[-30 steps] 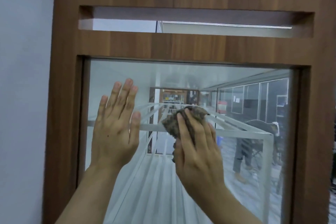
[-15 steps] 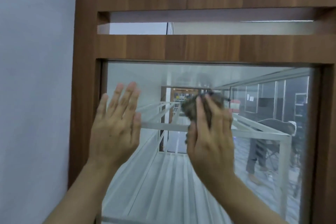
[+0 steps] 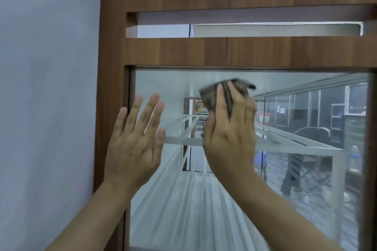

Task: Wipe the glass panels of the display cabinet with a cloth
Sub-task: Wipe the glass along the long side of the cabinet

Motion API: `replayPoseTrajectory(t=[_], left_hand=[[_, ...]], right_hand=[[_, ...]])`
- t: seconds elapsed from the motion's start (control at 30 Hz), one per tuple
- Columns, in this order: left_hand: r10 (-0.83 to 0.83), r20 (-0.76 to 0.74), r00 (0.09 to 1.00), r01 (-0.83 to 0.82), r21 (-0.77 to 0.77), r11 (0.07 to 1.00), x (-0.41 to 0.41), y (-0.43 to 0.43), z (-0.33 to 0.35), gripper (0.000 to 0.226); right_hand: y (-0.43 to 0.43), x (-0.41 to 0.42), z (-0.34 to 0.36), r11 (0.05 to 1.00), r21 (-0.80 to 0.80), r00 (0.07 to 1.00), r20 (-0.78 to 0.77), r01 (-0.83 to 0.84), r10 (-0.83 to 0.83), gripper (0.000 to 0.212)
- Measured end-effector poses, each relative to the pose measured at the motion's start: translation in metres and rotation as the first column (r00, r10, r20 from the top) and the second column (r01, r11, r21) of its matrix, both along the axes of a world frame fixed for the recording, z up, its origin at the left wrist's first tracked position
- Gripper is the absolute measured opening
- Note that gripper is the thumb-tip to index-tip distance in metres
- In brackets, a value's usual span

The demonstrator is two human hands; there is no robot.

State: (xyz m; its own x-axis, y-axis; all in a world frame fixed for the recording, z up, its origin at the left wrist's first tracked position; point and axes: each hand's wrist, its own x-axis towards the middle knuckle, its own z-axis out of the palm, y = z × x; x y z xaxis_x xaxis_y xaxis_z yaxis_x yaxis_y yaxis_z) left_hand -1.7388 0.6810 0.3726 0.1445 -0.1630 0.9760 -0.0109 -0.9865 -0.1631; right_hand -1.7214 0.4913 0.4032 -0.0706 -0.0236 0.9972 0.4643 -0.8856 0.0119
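A tall display cabinet with a brown wooden frame (image 3: pixel 204 52) fills the view, and its glass panel (image 3: pixel 175 199) shows white shelves behind it. My left hand (image 3: pixel 134 144) lies flat on the glass near the left edge of the frame, fingers straight and pointing up. My right hand (image 3: pixel 230 138) presses a bunched grey-brown cloth (image 3: pixel 210 93) against the upper middle of the glass, just below the frame's top rail. The cloth sticks out above my fingertips and looks blurred.
A pale wall (image 3: pixel 47 87) stands left of the cabinet. A long slot (image 3: pixel 234 26) opens in the frame's top. Through or in the glass on the right I see glass partitions and a person (image 3: pixel 302 155) bending over.
My right hand has moved the cloth up and to the right across the glass, towards the top rail. The left hand stays flat on the glass. My view has shifted, so the cabinet sits further right.
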Motion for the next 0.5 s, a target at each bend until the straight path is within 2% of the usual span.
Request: replayPoseTrajectory(t=[0.07, 0.23, 0.3, 0.4, 0.43, 0.5], left_hand=[[-0.007, 0.005, 1.0, 0.007, 0.003, 1.0, 0.001, 0.002, -0.001, 0.056], [-0.015, 0.001, 1.0, 0.015, -0.006, 1.0, 0.0, 0.001, 0.0, 0.057], [-0.019, 0.003, 1.0, 0.019, -0.003, 1.0, 0.0, 0.001, 0.0, 0.057], [-0.027, 0.011, 1.0, 0.027, 0.006, 1.0, 0.0, 0.001, 0.0, 0.056], [-0.024, 0.012, 1.0, 0.024, 0.006, 1.0, 0.001, 0.0, 0.0, 0.056], [-0.015, 0.01, 1.0, 0.015, 0.008, 1.0, 0.001, -0.001, 0.0, 0.056]], right_hand=[[0.016, -0.002, 0.01, 1.0, 0.011, 1.0, -0.003, -0.028, 0.028, 0.05], [0.005, -0.005, -0.055, 0.979, -0.204, 1.0, -0.03, 0.002, -0.009, 0.051], [0.0, -0.002, -0.036, 0.991, -0.136, 1.0, 0.0, -0.002, 0.002, 0.049], [0.009, 0.001, 0.018, 0.999, 0.05, 1.0, 0.02, -0.017, 0.016, 0.047], [0.013, 0.0, 0.025, 0.998, 0.065, 0.999, 0.021, -0.027, 0.026, 0.047], [0.017, 0.0, 0.009, 0.999, -0.038, 0.999, 0.012, -0.035, 0.036, 0.049]])
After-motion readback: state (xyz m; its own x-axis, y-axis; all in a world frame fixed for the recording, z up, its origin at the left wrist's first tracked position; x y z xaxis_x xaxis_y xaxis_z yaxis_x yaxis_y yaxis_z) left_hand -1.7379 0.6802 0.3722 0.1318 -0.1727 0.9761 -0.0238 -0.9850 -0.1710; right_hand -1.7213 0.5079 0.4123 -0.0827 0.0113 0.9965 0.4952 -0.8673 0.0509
